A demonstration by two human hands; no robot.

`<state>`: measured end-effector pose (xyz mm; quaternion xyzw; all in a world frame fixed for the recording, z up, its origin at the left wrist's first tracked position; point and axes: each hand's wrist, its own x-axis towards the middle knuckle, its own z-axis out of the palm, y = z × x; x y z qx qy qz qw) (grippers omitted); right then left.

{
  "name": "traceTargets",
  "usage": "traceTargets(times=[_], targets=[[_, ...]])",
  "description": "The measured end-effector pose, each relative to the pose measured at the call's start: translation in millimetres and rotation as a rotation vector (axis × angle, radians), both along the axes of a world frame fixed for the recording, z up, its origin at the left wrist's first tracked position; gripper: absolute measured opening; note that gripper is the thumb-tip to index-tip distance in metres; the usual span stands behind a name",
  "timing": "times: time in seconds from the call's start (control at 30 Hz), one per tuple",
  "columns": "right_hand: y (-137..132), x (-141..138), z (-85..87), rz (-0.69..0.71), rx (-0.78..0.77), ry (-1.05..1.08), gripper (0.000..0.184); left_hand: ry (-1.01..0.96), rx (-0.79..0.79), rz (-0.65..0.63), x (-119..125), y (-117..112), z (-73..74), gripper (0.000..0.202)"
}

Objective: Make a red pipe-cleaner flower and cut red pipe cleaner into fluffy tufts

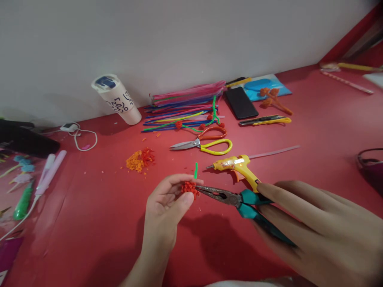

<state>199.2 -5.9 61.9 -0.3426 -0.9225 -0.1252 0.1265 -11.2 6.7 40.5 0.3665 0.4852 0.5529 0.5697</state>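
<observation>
Between the thumb and fingers of my left hand (167, 207) is a small red-orange fuzzy ball (189, 189), with a short green pipe cleaner (196, 170) standing up behind it. My right hand (317, 223) grips needle-nose pliers (230, 197) with teal handles. The pliers' tips touch the right side of the ball; whether they pinch anything there I cannot tell. Just beyond the pliers lies a yellow hot glue gun (233, 164), a clear glue stick (275, 152) running out of its back. Scissors (203, 144) with red and yellow handles rest farther back.
Orange and red fuzz clippings (139, 160) lie left of the scissors. Along the wall are a white tumbler (119, 101), a pipe-cleaner bundle (185, 103), a black phone (241, 103) and a box cutter (265, 120). At left sits a pink-white corded styling tool (49, 173).
</observation>
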Motion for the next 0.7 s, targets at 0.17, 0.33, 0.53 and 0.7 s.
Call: traceTargets(times=[0.17, 0.33, 0.53, 0.7], targets=[[0.4, -0.6, -1.0, -0.006, -0.010, 0.008, 0.033, 0.037, 0.034, 0.030, 0.7, -0.2, 0.6, 0.016], [-2.8, 0.6, -3.3, -0.069, -0.061, 0.036, 0.033, 0.062, 0.040, 0.030, 0.0, -0.1, 0.7, 0.018], [-5.0, 2.1, -2.5, -0.057, -0.104, 0.006, 0.028, 0.095, 0.053, 0.052, 1.7, -0.5, 2.3, 0.017], [-2.7, 0.0, -2.9, -0.045, -0.061, 0.042, 0.029, 0.080, 0.053, 0.021, 1.1, 0.1, 3.6, 0.018]])
